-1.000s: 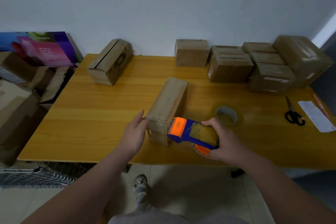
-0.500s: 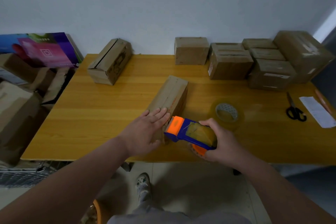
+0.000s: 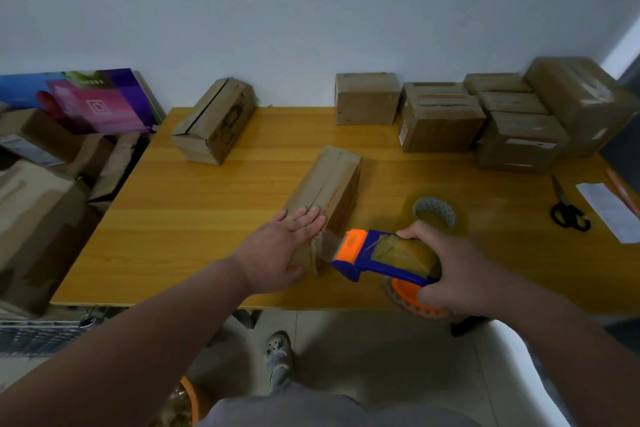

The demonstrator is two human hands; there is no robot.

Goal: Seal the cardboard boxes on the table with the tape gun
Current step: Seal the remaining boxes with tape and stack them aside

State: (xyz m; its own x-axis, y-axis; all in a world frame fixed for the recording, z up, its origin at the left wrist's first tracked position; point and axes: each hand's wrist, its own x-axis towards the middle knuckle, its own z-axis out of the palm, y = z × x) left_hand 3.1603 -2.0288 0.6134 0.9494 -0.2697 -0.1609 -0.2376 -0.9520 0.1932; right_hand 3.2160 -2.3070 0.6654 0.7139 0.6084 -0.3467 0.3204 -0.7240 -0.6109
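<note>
A long narrow cardboard box (image 3: pixel 329 189) lies on the yellow wooden table (image 3: pixel 207 204), its near end pointing at me. My left hand (image 3: pixel 280 250) lies flat on that near end, fingers straight, pressing the top. My right hand (image 3: pixel 446 274) grips the blue and orange tape gun (image 3: pixel 377 255) just right of the box's near end. A short strip of clear tape runs from the gun's orange mouth to the box's front face. Another unsealed box (image 3: pixel 214 121) sits at the back left.
Several taped boxes (image 3: pixel 443 121) are stacked at the back right by the wall. A spare tape roll (image 3: pixel 434 215), black scissors (image 3: pixel 568 210) and a paper slip (image 3: pixel 609 215) lie to the right. Cardboard is piled on the floor at left (image 3: pixel 38 191).
My left hand moved from the box's left side onto its top near end and flattened. The tape gun pulled slightly right, drawing a strip of tape from the box's front.
</note>
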